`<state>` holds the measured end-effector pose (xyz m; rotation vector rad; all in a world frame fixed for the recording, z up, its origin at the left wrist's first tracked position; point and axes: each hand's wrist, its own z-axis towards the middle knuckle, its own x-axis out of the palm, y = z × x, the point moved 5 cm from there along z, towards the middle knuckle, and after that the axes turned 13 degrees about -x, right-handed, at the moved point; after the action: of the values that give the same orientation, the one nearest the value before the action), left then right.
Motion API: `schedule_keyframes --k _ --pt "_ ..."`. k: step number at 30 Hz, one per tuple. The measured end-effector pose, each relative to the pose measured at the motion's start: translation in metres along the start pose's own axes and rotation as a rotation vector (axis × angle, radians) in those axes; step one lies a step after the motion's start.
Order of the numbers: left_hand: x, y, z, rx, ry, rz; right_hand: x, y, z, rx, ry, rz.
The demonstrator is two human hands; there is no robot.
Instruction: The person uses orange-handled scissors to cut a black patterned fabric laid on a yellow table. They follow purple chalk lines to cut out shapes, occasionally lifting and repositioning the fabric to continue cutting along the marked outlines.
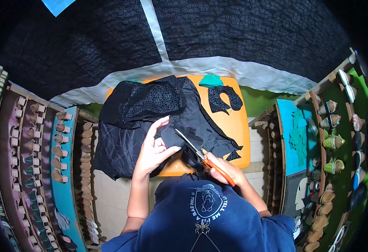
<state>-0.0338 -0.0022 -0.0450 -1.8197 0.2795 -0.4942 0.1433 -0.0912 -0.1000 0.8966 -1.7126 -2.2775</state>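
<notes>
My right hand [225,169] grips orange-handled scissors [188,141], their blades pointing up and left across a dark piece of fabric [169,137]. Beside that piece is my left hand [153,148], index finger and thumb spread apart. Its other fingers curl in against the piece's left edge and seem to hold it, though the exact hold is partly hidden. Underneath lies a large heap of black fabric [125,145] marked with thin pale lines. A black patterned, lacy-looking portion [154,101] is folded over its far side.
An orange table [243,138] carries the fabric, a black patterned cutout [225,99] and folded green cloth [211,80] at the far edge. Racks of shoe-shaped forms [60,150] flank me on the left, with shoes [334,142] hung on the right. A dark patterned sheet [242,33] hangs beyond.
</notes>
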Motion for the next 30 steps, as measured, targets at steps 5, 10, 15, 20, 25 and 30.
schedule_keyframes --k 5,10,15,20,25,30 --pt "-0.006 0.016 0.001 0.064 0.009 0.015 0.003 -0.002 -0.002 0.017 0.018 -0.052" --pt "-0.011 0.018 -0.002 0.011 -0.09 -0.005 0.003 0.002 0.0 0.151 0.007 -0.087" --pt "-0.008 0.026 -0.003 -0.069 -0.038 -0.012 0.005 0.001 0.0 0.195 0.013 -0.084" --pt "-0.006 0.016 -0.004 -0.144 0.025 0.114 0.004 0.005 0.002 0.095 0.021 -0.092" --pt "-0.008 0.021 0.0 -0.075 0.129 0.083 0.006 -0.002 -0.001 0.044 0.004 -0.066" --pt "-0.008 0.014 0.004 0.147 0.014 0.282 0.007 -0.003 -0.002 -0.01 -0.002 0.022"
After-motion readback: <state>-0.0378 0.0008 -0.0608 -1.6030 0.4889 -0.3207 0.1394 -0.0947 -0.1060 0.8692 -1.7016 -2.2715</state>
